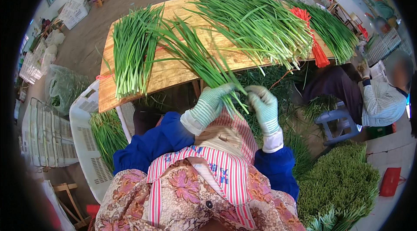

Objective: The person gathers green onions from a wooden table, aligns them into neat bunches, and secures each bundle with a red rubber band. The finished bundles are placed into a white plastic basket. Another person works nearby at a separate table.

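My left hand (210,105), in a striped green and white glove, is closed around the lower stems of a small bunch of garlic chives (202,58). Its leaves rest across the wooden board (172,71). My right hand (263,107), gloved alike, pinches at a blade beside the stem ends; its fingertips partly hide what they grip. On the board's left part lies a flat pile of chives (133,52). A larger heap of chives (257,25) covers the right part, with red plastic ties (316,39) at its right edge and another pile (329,29) beyond them.
At my left stands a white plastic crate (81,133) holding chives. Loose leaves litter the ground under the board. At the right a co-worker (384,100) sits near a blue stool (337,123). Many upright bundles (335,179) stand at lower right. Stacked crates (49,136) are at far left.
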